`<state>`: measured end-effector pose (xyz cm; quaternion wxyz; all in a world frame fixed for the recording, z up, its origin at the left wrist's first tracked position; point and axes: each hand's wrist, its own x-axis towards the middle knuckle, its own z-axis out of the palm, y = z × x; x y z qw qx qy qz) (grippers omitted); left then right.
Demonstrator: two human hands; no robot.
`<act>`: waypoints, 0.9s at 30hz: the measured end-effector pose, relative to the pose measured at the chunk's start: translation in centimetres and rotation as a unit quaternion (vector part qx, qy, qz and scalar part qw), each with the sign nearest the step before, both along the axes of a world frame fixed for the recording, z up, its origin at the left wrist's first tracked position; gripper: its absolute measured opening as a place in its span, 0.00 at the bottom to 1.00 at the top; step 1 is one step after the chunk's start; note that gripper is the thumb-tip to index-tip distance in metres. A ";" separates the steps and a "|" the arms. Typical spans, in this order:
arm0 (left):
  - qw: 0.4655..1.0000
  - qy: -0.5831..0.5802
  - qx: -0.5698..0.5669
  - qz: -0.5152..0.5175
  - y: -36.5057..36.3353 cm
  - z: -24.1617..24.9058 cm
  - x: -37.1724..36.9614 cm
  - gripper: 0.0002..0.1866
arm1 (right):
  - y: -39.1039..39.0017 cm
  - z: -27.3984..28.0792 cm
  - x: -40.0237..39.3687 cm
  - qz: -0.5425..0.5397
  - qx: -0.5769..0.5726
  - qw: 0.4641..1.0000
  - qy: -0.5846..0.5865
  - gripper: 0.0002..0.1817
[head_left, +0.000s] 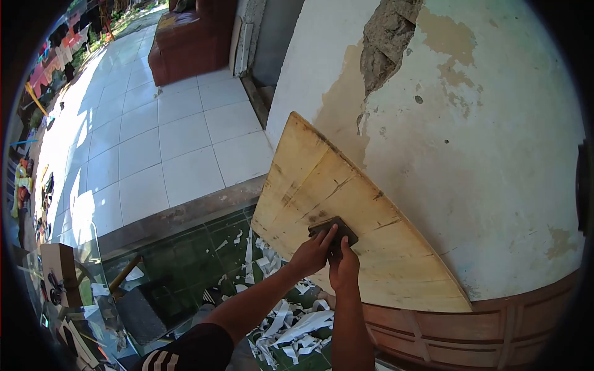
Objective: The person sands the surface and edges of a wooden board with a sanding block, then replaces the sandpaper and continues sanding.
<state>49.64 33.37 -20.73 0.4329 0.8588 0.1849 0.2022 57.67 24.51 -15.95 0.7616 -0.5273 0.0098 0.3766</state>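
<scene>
A dark, flat rectangular block (pixel 344 230) lies against the face of a pale wooden board (pixel 322 182). My left hand (pixel 311 252) holds the block from the left, its fingers reaching over the top. Close beside it, my right hand (pixel 344 267) grips the lower edge of the same block with bent fingers. Part of the block is hidden under my fingers, and its exact kind does not show. The board leans tilted against the wall and has dark stains, seams and scratches.
Torn white strips (pixel 303 324) litter the green tiled floor (pixel 216 247). A dark grey block (pixel 141 312) and a glass-topped table with a cardboard box (pixel 60 272) stand at left. Behind are a raised white-tiled floor (pixel 179 145), a brown sofa (pixel 189 46) and the peeling wall (pixel 495 167).
</scene>
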 end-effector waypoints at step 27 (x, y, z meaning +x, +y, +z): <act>0.951 -0.247 0.096 0.162 7.3 1.6 1.3 0.22 | -43.1 -37.1 -25.8 0.497 -0.481 0.632 -0.349 0.21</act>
